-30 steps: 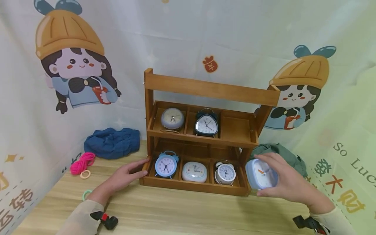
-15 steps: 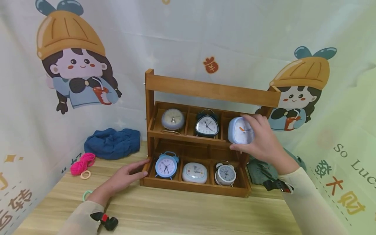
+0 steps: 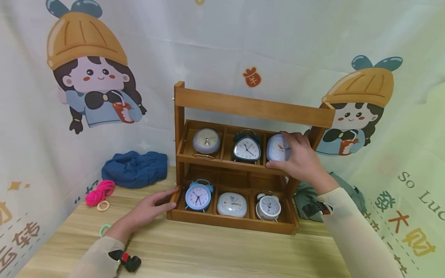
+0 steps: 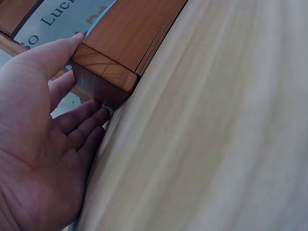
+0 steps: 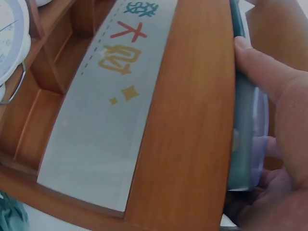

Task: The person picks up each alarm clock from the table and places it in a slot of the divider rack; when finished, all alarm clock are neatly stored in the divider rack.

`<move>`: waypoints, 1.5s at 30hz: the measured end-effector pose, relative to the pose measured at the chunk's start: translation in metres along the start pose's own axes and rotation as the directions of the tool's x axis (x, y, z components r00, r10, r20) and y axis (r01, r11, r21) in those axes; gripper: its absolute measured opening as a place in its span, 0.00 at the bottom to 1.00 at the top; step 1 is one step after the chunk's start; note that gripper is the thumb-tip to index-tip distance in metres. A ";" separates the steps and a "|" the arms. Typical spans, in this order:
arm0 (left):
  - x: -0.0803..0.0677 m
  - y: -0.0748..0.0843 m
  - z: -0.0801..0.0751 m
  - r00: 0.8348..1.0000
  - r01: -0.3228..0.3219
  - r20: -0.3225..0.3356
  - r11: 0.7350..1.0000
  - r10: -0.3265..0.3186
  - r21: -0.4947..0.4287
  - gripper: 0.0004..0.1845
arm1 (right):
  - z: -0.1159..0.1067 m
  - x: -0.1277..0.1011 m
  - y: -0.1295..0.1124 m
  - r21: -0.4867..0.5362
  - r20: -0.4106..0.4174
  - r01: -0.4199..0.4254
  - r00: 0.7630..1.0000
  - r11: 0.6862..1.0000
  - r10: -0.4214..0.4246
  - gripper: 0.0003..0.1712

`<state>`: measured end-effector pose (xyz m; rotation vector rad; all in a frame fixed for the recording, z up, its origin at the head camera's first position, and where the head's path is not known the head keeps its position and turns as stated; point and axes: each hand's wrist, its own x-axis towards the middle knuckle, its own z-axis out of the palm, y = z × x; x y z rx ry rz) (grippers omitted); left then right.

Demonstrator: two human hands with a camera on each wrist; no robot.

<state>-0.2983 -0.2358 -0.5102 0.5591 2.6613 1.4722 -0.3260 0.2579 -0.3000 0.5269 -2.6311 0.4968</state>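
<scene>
Fingers of my right hand (image 3: 301, 160) curled round the pale blue square clock (image 3: 277, 148) in the rack's (image 3: 252, 107) upper right compartment, where it seemed light, smooth, somewhat fragile, best gripped by its sides, while my flat left hand (image 3: 146, 211) braced the rack.

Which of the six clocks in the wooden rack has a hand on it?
The pale blue square clock in the top-right compartment of the rack: the right hand grips it. The other five clocks stand untouched; the left hand only rests against the rack's lower left corner.
</scene>
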 end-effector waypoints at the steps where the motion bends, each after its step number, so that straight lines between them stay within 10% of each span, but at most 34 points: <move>1: 0.000 0.000 0.000 1.000 0.001 -0.003 1.000 -0.001 -0.002 0.34 | 0.000 0.001 0.000 0.011 0.024 -0.014 1.000 1.000 0.014 0.65; 17: 0.004 -0.001 -0.001 1.000 -0.002 -0.004 1.000 0.002 -0.008 0.34 | 0.005 0.006 0.003 0.029 0.128 -0.034 0.991 0.999 0.030 0.61; 45: 0.005 0.001 0.000 1.000 -0.007 -0.005 1.000 0.007 0.006 0.34 | 0.049 -0.090 0.007 -0.161 -0.254 0.136 0.952 0.978 -0.174 0.52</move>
